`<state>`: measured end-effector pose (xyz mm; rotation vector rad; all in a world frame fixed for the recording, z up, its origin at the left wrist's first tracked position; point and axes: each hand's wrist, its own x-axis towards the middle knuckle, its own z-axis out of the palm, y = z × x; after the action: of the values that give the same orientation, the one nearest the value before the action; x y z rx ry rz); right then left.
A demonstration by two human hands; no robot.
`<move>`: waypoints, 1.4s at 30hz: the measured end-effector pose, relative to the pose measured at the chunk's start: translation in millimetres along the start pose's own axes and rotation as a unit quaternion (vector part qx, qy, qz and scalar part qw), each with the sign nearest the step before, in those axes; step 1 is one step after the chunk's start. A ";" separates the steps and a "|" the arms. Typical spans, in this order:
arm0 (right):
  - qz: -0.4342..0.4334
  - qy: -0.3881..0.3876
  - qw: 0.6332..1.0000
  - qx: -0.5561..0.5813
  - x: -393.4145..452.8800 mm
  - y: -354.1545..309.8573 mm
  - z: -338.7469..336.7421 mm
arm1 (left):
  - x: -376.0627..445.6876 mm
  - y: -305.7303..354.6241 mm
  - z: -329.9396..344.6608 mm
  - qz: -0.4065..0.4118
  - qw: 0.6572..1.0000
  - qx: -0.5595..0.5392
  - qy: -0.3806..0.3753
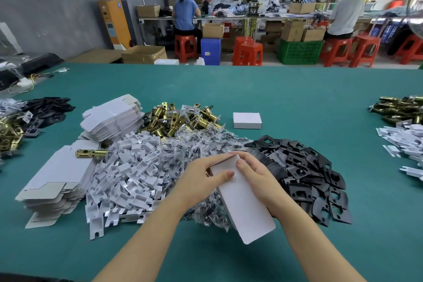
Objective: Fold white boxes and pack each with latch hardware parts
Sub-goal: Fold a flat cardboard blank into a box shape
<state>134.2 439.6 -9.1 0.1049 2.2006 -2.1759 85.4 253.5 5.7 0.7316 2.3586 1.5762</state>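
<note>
White box [242, 199] being gripped by left hand [201, 181] and right hand [258, 176] above bagged parts [201, 142]; bare tabletop [297, 98] lying beyond, black plates [315, 174] crowding right.

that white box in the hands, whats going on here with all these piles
A person is folding a white box over a green table, left hand and right hand gripping its far end. Around it lie piles of brass latches, bagged screws, white inserts, black plates and flat box blanks. One closed box sits farther back.
</note>
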 end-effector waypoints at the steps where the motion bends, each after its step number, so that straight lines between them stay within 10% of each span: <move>1: -0.001 0.004 1.000 0.004 -0.1 -0.6 0.7 | -0.5 -0.5 0.7 0.007 1.000 -0.008 0.017; 15: -0.044 0.025 0.997 -0.057 -4.7 -10.7 6.3 | -3.6 12.4 -1.2 -0.096 0.976 -0.190 0.035; 42: -0.079 0.005 0.984 -0.161 -7.2 -9.2 5.8 | -1.1 9.2 -3.1 -0.034 0.991 -0.115 0.055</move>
<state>140.5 433.6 0.6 -0.0730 2.6114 -1.8540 87.6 253.2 15.2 0.5222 2.1959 1.8604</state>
